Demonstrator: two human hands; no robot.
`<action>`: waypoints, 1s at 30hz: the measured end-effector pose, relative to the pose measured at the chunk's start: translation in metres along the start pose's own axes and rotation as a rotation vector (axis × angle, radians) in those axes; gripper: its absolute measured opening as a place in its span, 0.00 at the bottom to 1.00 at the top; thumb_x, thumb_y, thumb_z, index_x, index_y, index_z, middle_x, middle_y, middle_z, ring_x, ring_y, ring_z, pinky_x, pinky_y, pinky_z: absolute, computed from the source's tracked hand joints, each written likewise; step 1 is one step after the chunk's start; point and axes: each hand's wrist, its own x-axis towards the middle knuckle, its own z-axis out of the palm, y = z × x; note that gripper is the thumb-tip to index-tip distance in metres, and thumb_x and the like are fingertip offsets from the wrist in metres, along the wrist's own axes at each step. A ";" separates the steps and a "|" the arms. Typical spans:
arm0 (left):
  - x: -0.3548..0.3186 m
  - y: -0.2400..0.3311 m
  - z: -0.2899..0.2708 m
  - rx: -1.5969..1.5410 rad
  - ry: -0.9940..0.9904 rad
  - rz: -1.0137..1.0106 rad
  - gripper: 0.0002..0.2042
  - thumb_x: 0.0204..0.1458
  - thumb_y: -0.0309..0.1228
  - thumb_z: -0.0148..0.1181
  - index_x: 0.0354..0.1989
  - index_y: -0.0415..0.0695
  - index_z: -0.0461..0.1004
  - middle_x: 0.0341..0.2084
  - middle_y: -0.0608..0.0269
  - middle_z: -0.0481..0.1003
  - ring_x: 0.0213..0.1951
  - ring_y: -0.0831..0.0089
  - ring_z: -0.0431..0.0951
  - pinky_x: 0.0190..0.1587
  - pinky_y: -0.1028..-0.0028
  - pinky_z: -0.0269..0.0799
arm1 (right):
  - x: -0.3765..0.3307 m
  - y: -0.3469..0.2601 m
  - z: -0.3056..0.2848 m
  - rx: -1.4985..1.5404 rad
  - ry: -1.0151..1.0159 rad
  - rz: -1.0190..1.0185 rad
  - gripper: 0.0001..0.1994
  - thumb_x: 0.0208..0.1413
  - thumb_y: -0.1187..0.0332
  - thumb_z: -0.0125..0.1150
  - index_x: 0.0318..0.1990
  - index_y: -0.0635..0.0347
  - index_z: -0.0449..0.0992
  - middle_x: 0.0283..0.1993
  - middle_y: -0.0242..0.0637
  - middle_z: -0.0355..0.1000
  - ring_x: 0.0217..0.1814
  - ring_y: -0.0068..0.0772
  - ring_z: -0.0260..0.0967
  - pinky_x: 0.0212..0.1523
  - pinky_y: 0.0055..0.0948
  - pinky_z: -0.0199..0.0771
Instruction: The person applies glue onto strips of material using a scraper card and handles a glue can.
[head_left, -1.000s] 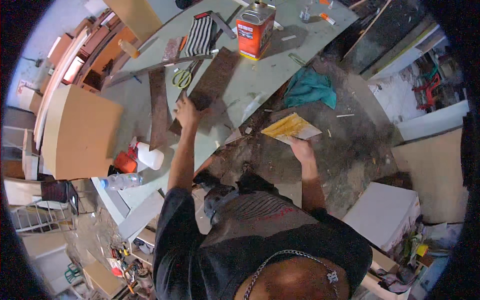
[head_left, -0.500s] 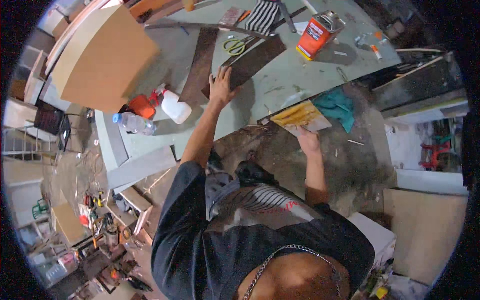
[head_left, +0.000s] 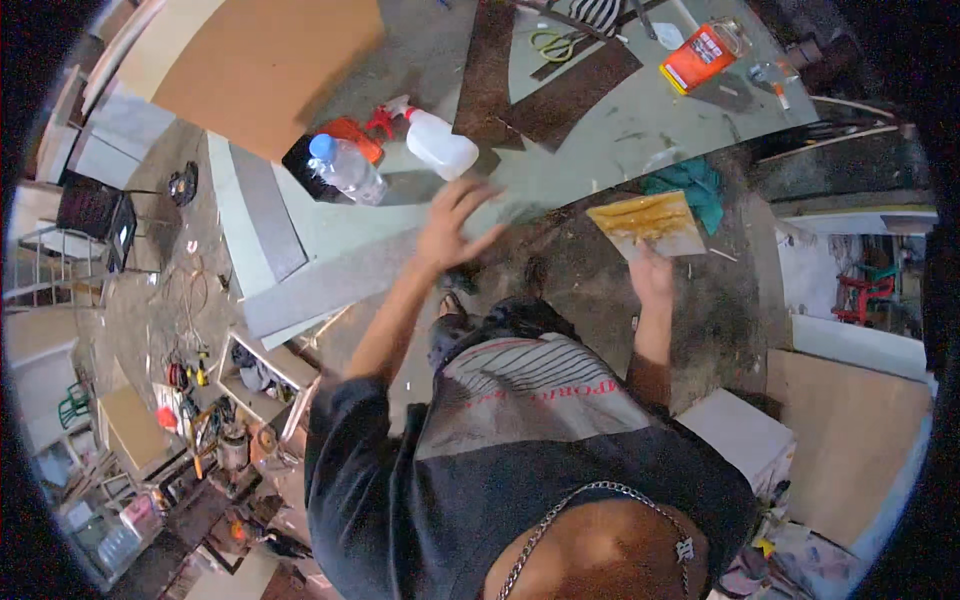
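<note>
My right hand [head_left: 652, 275] grips the near edge of a thin square board [head_left: 655, 226], its top smeared with yellow-brown, glue-like stuff, held off the table's near edge. Over that edge of the pale green table [head_left: 570, 185] my left hand [head_left: 455, 232] is empty, its fingers apart and slightly blurred. Closest to it lies a white spray bottle [head_left: 442, 145] with a red trigger. Farther off, two dark brown strips lie on the table: an upright strip [head_left: 484, 80] and a slanting strip [head_left: 575, 95].
A clear bottle with a blue cap [head_left: 348, 172] lies near an orange container [head_left: 355, 135]. Green-handled scissors [head_left: 552, 46] and an orange-red can [head_left: 698, 60] are farther back. A teal cloth [head_left: 705, 195] hangs beyond the square board. A large tan panel [head_left: 270, 65] fills the far left.
My left hand has come off the dark strips and back to the table's near edge. The view has turned left. My right hand still holds the board.
</note>
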 end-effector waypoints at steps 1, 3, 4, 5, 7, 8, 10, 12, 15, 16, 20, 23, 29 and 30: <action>-0.047 -0.010 -0.024 0.056 -0.086 -0.169 0.31 0.44 0.42 0.71 0.57 0.45 0.72 0.55 0.48 0.70 0.59 0.48 0.67 0.62 0.55 0.63 | -0.001 0.008 0.007 0.014 -0.008 0.011 0.34 0.54 0.81 0.60 0.70 0.54 0.57 0.68 0.37 0.61 0.72 0.42 0.56 0.73 0.51 0.51; -0.110 -0.019 -0.077 0.212 -0.133 -0.326 0.45 0.36 0.48 0.76 0.64 0.41 0.63 0.61 0.47 0.65 0.62 0.45 0.63 0.65 0.54 0.59 | -0.008 0.032 0.015 -0.052 0.031 -0.084 0.33 0.55 0.79 0.59 0.70 0.55 0.57 0.68 0.37 0.61 0.72 0.42 0.56 0.73 0.51 0.51; -0.142 -0.033 -0.096 0.401 -0.285 -0.410 0.56 0.30 0.53 0.77 0.68 0.38 0.56 0.66 0.48 0.60 0.66 0.47 0.59 0.67 0.52 0.55 | -0.012 0.044 0.014 0.008 0.071 -0.063 0.33 0.55 0.79 0.59 0.69 0.56 0.58 0.68 0.37 0.61 0.72 0.42 0.56 0.73 0.51 0.51; -0.153 -0.025 -0.113 0.513 -0.357 -0.483 0.62 0.25 0.58 0.77 0.69 0.37 0.53 0.68 0.49 0.57 0.68 0.48 0.55 0.68 0.47 0.50 | -0.012 0.052 0.015 0.074 0.109 -0.044 0.32 0.55 0.79 0.59 0.69 0.57 0.58 0.68 0.37 0.61 0.72 0.42 0.56 0.73 0.50 0.51; -0.208 -0.038 -0.131 0.639 -0.444 -0.650 0.63 0.23 0.62 0.76 0.69 0.41 0.53 0.68 0.51 0.56 0.69 0.49 0.54 0.69 0.45 0.47 | -0.011 0.058 0.035 0.053 0.082 -0.043 0.33 0.55 0.78 0.60 0.69 0.58 0.58 0.69 0.38 0.61 0.72 0.41 0.56 0.73 0.49 0.51; -0.229 -0.051 -0.130 0.671 -0.442 -0.667 0.62 0.24 0.63 0.76 0.69 0.43 0.54 0.67 0.51 0.57 0.68 0.49 0.55 0.68 0.45 0.48 | -0.010 0.058 0.043 0.010 0.091 -0.008 0.33 0.54 0.77 0.61 0.68 0.58 0.59 0.69 0.38 0.61 0.72 0.41 0.56 0.73 0.49 0.51; -0.229 -0.054 -0.129 0.690 -0.446 -0.699 0.59 0.25 0.63 0.76 0.67 0.46 0.56 0.64 0.51 0.60 0.66 0.49 0.57 0.67 0.46 0.49 | -0.006 0.050 0.059 0.049 0.015 -0.051 0.33 0.54 0.77 0.61 0.68 0.58 0.59 0.69 0.38 0.61 0.72 0.40 0.56 0.73 0.48 0.51; -0.204 -0.032 -0.133 0.676 -0.461 -0.688 0.55 0.25 0.62 0.77 0.63 0.46 0.60 0.59 0.52 0.63 0.63 0.51 0.60 0.65 0.45 0.51 | -0.005 0.046 0.056 -0.035 0.038 -0.053 0.34 0.52 0.76 0.63 0.68 0.58 0.60 0.68 0.37 0.62 0.72 0.39 0.56 0.73 0.49 0.52; -0.193 -0.033 -0.121 0.682 -0.477 -0.671 0.55 0.24 0.61 0.77 0.63 0.46 0.61 0.59 0.51 0.63 0.62 0.51 0.62 0.64 0.44 0.52 | 0.001 0.024 0.075 0.067 -0.082 -0.075 0.33 0.51 0.77 0.63 0.66 0.60 0.61 0.67 0.36 0.62 0.71 0.39 0.57 0.73 0.48 0.53; -0.191 -0.034 -0.110 0.656 -0.471 -0.680 0.55 0.23 0.60 0.78 0.62 0.45 0.61 0.58 0.49 0.64 0.61 0.51 0.62 0.63 0.46 0.53 | 0.010 0.030 0.066 0.032 -0.025 -0.088 0.32 0.51 0.78 0.63 0.66 0.60 0.62 0.67 0.36 0.63 0.71 0.39 0.58 0.72 0.47 0.55; -0.164 -0.035 -0.081 0.657 -0.382 -0.620 0.53 0.25 0.57 0.79 0.63 0.47 0.61 0.56 0.50 0.65 0.60 0.50 0.63 0.62 0.52 0.57 | 0.036 0.009 0.047 0.018 -0.016 -0.058 0.30 0.52 0.80 0.62 0.64 0.62 0.64 0.64 0.37 0.66 0.68 0.38 0.62 0.70 0.44 0.59; -0.125 -0.013 -0.066 0.647 -0.422 -0.693 0.55 0.24 0.60 0.78 0.63 0.44 0.62 0.59 0.50 0.64 0.61 0.50 0.62 0.63 0.52 0.57 | 0.045 -0.004 0.049 -0.041 -0.046 -0.034 0.31 0.51 0.82 0.61 0.65 0.59 0.64 0.64 0.36 0.66 0.69 0.36 0.61 0.70 0.46 0.57; -0.140 -0.017 -0.055 0.659 -0.280 -0.706 0.57 0.22 0.54 0.81 0.67 0.51 0.59 0.59 0.52 0.64 0.61 0.52 0.63 0.62 0.52 0.56 | 0.051 0.003 0.085 -0.167 -0.231 0.142 0.29 0.52 0.83 0.62 0.63 0.62 0.65 0.62 0.36 0.68 0.67 0.37 0.64 0.69 0.42 0.60; -0.140 -0.015 -0.058 0.646 -0.222 -0.700 0.58 0.21 0.54 0.81 0.68 0.49 0.59 0.60 0.52 0.64 0.62 0.52 0.62 0.63 0.52 0.56 | 0.048 0.007 0.094 -0.154 -0.253 0.180 0.26 0.51 0.81 0.66 0.59 0.63 0.70 0.59 0.35 0.71 0.64 0.34 0.67 0.67 0.38 0.63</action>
